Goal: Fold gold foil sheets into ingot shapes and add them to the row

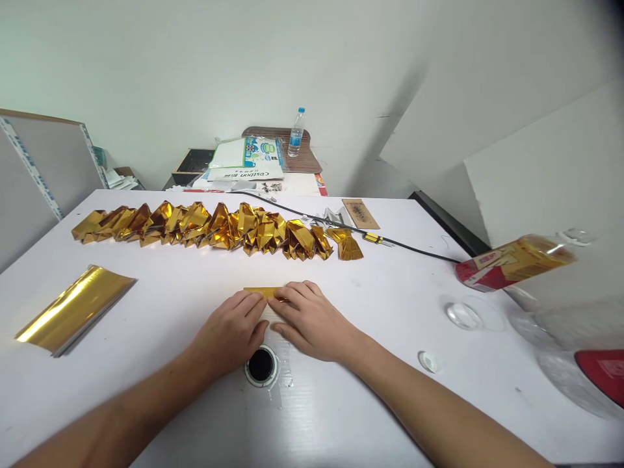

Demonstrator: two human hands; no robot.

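Observation:
A narrow folded strip of gold foil paper [261, 291] lies on the white table in front of me. The fingers of my left hand [234, 330] are closed together and hold its near edge down. From the other side, my right hand [314, 322] has its bent fingers pressed on the right end of the strip, covering it. Both thumbs rest nearer to me, off the strip. Just below my left hand is a round black hole with a white rim [261, 366], with clear tape around it.
A stack of gold foil sheets [78, 309] lies at left. Behind my hands runs a long row of folded gold foil pieces [205, 227]. A black cable [312, 218] crosses the back. At right are a tilted drink bottle [517, 262] and a white cap [429, 362].

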